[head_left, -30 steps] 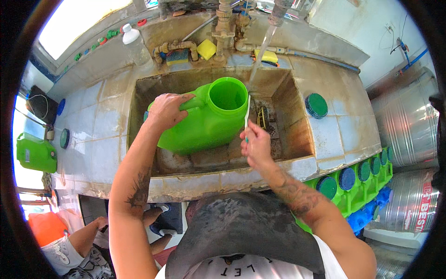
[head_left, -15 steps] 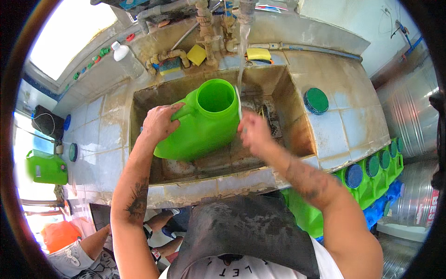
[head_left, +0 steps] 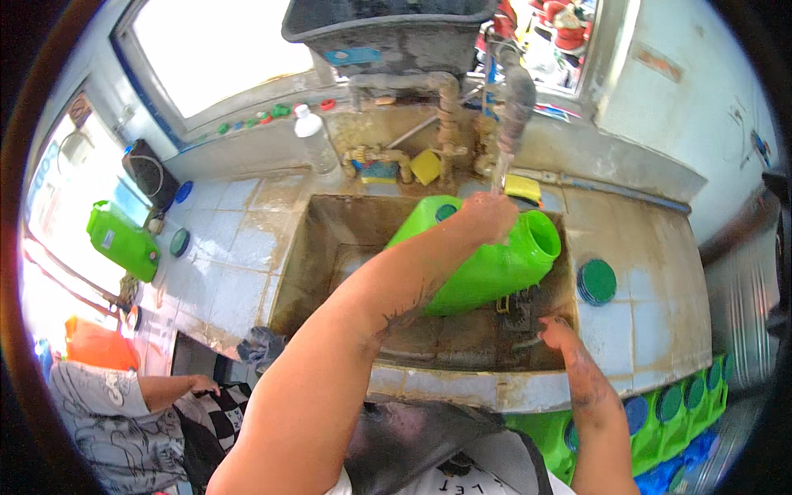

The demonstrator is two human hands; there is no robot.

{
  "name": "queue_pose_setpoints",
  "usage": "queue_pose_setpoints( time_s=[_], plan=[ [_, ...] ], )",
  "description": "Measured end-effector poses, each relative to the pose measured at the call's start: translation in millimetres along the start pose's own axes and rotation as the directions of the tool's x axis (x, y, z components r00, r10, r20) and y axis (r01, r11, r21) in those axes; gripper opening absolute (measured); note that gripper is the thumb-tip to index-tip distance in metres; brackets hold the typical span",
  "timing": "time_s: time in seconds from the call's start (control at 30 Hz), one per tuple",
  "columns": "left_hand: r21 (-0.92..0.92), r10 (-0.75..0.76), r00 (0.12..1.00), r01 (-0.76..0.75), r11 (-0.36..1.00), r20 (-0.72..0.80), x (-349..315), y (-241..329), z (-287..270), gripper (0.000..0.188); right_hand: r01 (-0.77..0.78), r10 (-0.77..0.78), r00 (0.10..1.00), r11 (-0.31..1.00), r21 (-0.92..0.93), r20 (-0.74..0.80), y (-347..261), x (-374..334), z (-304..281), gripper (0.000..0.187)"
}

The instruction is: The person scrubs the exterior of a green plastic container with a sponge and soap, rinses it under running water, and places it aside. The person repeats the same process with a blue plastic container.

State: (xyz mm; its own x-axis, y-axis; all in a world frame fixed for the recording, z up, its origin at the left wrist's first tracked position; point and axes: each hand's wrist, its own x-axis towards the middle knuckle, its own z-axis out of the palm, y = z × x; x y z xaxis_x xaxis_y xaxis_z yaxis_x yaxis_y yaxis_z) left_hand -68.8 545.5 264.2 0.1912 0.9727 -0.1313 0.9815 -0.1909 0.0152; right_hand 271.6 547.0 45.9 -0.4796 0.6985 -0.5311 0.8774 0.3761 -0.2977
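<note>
A green plastic jug (head_left: 470, 285) lies tilted over the stained sink (head_left: 330, 216), its wide round mouth (head_left: 544, 234) uncapped and turned right. My left hand (head_left: 492, 216) is closed round the jug's top, where its handle is; the fingers are partly hidden. Water (head_left: 500, 172) runs from the tap (head_left: 517, 95) down onto that hand and the jug. My right hand (head_left: 558, 332) is low at the sink's right front, apart from the jug, with finger and thumb apart and nothing visible between them. Right of the sink rests a green screw cap (head_left: 597, 281).
Yellow sponges (head_left: 426, 167) and a clear bottle (head_left: 318, 147) stand behind the sink. Another green jug (head_left: 122, 241) is at the left. Several capped green jugs (head_left: 652, 431) line the floor at lower right. A co-worker's arm (head_left: 177, 386) shows at lower left. A grey cloth (head_left: 261, 346) hangs on the rim.
The jug has tipped over to the right beneath the tap, with my left hand still on it. My right hand has drawn away from its mouth toward me. The view has shifted upward.
</note>
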Motion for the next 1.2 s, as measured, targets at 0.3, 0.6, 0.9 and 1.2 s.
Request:
queue_pose_setpoints(
  time_s=[0.3,0.6,0.9,1.2],
  plan=[
    [-0.312,-0.34,0.941,0.321,0.894,-0.005,-141.9,-19.7,31.2,0.057,0.688,-0.591,0.433,0.705,-0.174,-0.681,-216.0,-80.3,-145.2,0.046],
    [-0.907,-0.851,0.486,0.238,0.346,-0.197,-292.8,-30.6,119.6,0.051,0.696,-0.861,0.279,0.487,-0.528,-0.426,-315.6,25.7,-81.6,0.036],
    [-0.975,-0.881,0.422,0.143,-0.17,0.216,-355.3,-121.5,147.3,0.085,0.881,-0.458,0.453,0.363,0.305,-0.764,-332.5,-50.7,-215.8,0.039],
    [-0.857,-0.675,0.533,0.376,-0.351,0.51,-351.6,-144.1,147.9,0.078,0.741,-0.629,0.484,0.665,-0.097,-0.608,-294.9,-37.6,-232.1,0.027]
  ],
)
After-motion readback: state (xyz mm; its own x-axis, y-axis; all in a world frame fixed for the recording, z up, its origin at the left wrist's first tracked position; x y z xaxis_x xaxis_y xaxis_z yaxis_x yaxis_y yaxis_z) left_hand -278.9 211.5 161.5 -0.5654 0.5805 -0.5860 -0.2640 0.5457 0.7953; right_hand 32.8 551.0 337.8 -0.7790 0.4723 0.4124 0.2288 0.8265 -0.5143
